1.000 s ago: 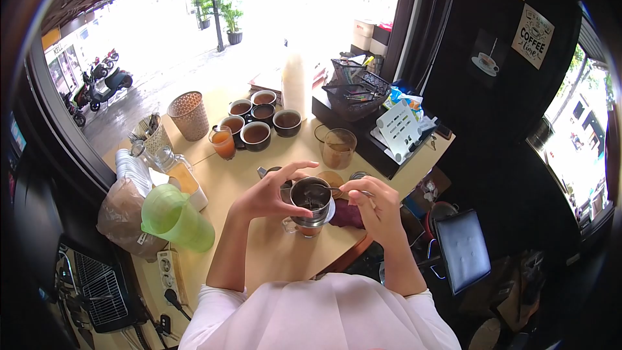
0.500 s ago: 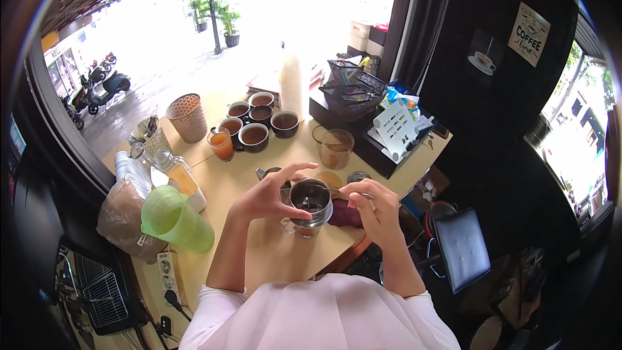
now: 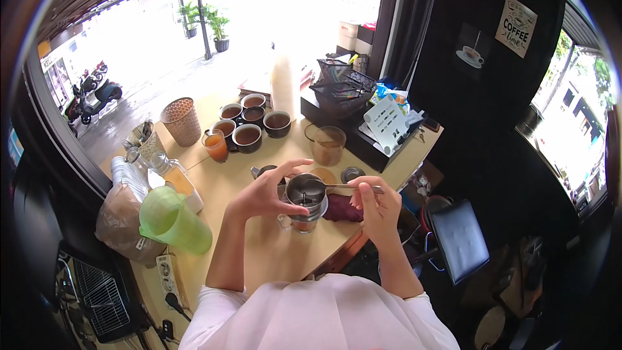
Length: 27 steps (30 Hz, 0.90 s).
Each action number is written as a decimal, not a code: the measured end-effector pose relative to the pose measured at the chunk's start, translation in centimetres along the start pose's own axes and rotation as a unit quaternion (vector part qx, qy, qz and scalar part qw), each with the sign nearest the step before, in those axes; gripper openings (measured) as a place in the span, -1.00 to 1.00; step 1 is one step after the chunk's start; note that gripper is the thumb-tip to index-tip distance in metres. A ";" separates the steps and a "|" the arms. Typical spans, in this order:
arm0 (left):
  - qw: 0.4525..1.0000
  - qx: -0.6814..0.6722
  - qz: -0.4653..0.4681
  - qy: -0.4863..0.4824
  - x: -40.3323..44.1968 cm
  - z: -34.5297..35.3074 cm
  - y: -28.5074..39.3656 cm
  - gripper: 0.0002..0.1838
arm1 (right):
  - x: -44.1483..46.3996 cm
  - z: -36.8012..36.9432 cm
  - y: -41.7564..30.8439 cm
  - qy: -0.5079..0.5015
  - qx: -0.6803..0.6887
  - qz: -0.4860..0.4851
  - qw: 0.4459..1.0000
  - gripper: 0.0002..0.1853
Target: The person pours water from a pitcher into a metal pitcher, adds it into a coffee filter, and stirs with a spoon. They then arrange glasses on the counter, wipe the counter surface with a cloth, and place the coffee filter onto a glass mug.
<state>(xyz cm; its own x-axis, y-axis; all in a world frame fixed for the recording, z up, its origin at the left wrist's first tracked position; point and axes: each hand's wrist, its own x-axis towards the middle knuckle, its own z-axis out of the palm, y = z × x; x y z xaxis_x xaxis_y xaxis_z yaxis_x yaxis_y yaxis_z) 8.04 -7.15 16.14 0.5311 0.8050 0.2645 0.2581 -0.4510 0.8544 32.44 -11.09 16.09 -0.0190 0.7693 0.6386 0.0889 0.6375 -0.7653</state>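
Metal cup and spoon, as seen from beside the desk (image 3: 269,256). The metal cup (image 3: 304,193) stands over a glass mug (image 3: 302,225). The left hand (image 3: 264,197) curves round it from nine o'clock; whether it grips, I cannot tell. The right hand (image 3: 380,206), at three o'clock, pinches the spoon (image 3: 337,186), tip at the cup's mouth. Good practice: keep the cup level; work the spoon lightly, without prying against the rim.

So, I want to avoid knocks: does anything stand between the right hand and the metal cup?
Nothing visible blocks the way: the right hand holds a spoon that reaches over the rim of the metal cup. The left hand curls round the cup's opposite side, and the maroon item lies lower down.
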 end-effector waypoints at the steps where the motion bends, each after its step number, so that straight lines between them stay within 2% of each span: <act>1: 1.000 0.006 -0.001 0.001 -0.1 0.0 0.0 0.04 | -0.2 0.2 0.0 0.031 0.026 0.021 0.999 -0.80; 5: 1.000 0.018 0.010 -0.001 0.0 0.2 0.1 0.05 | -1.2 0.0 0.3 0.110 0.097 0.084 0.986 -0.81; 8: 0.999 0.032 0.014 0.003 -0.1 0.4 0.5 0.04 | -1.7 -0.1 0.5 0.125 0.135 0.078 0.980 -0.80; 27: 0.999 0.051 0.009 0.009 0.0 0.4 0.6 0.01 | -4.1 -0.8 2.5 0.124 0.279 0.142 0.942 -0.81</act>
<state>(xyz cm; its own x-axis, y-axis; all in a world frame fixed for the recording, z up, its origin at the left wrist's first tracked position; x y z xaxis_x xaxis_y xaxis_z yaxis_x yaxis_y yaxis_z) 8.52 -7.63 16.48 0.5219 0.8029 0.2880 0.3304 -0.5016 0.7995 33.51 -12.73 11.63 0.1652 0.9224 0.3490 -0.4826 0.3843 -0.7870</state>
